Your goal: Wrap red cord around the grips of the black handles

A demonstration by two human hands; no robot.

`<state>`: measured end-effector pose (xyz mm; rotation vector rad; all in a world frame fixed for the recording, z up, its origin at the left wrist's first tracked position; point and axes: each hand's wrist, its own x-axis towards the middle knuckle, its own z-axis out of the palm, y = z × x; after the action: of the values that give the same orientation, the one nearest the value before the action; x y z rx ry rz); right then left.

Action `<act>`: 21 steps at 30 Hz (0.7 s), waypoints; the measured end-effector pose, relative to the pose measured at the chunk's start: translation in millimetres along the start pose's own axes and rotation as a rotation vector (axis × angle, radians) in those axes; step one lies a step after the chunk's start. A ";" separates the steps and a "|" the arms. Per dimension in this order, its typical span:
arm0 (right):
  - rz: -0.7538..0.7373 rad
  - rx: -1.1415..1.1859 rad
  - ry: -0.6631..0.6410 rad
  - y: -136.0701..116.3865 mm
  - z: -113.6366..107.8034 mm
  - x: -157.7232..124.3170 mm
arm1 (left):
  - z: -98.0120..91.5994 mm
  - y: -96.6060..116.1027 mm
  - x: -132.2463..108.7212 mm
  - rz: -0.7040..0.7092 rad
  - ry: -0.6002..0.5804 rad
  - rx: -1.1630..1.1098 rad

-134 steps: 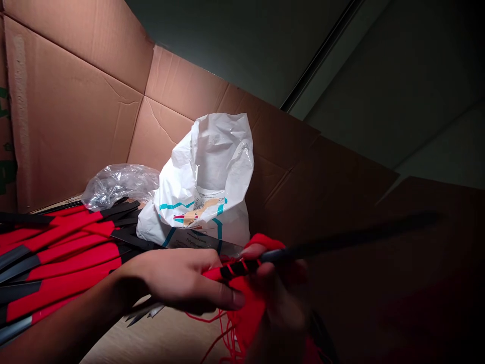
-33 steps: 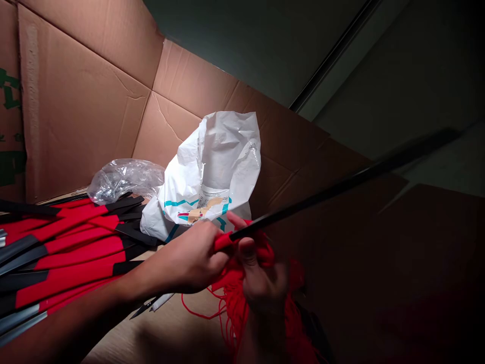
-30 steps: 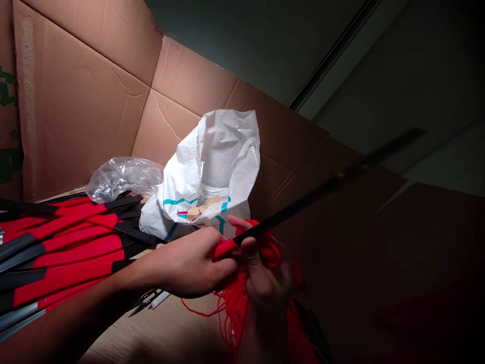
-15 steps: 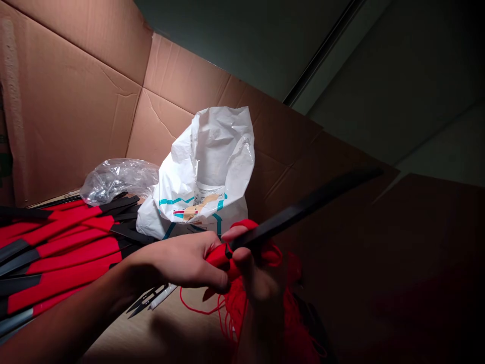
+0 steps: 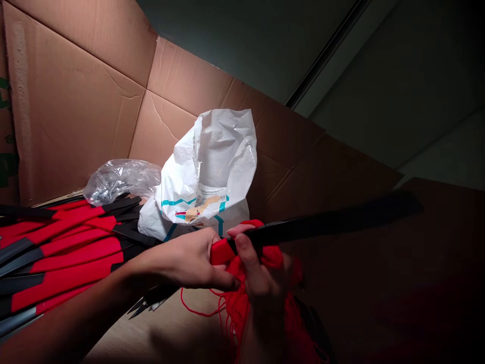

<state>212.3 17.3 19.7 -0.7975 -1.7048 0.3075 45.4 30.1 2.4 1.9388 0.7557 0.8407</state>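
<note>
A long flat strip (image 5: 326, 220), black with a red band, lies across both hands and points right into the dark. My left hand (image 5: 189, 258) is closed round its red part. Just right of there, my right hand (image 5: 261, 268) pinches the black part close to the red band, thumb on top. Red yarn (image 5: 238, 303) bunches behind and below my right hand, with loose strands hanging down. Under my left wrist, the pointed tips of thread snips (image 5: 140, 306) show on the table; the rest of them is hidden.
At left lies a pile of similar black-and-red strips (image 5: 76, 258). A white plastic bag (image 5: 208, 167) stands open behind my hands, with a clear plastic bag (image 5: 121, 179) beside it. Cardboard walls (image 5: 83, 96) enclose the back. The right side is dark.
The strip has turned about its length, showing its broad face, and its far end has swung right and down. My right thumb has shifted on it. The view has moved slightly.
</note>
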 end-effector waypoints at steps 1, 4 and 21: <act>-0.005 -0.050 0.057 -1.9 3.7 0.5 | 5.9 -2.0 2.7 -0.002 0.140 0.099; -0.046 -0.159 0.165 -6.3 10.0 2.0 | 27.3 -7.8 13.3 -0.075 0.527 0.340; -0.053 -0.237 0.112 -4.8 5.1 -1.3 | 16.3 -5.5 9.0 0.020 0.393 0.273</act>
<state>206.0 14.0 20.0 -0.9228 -1.6723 0.0233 62.5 31.8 -6.5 2.0438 1.1340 1.2030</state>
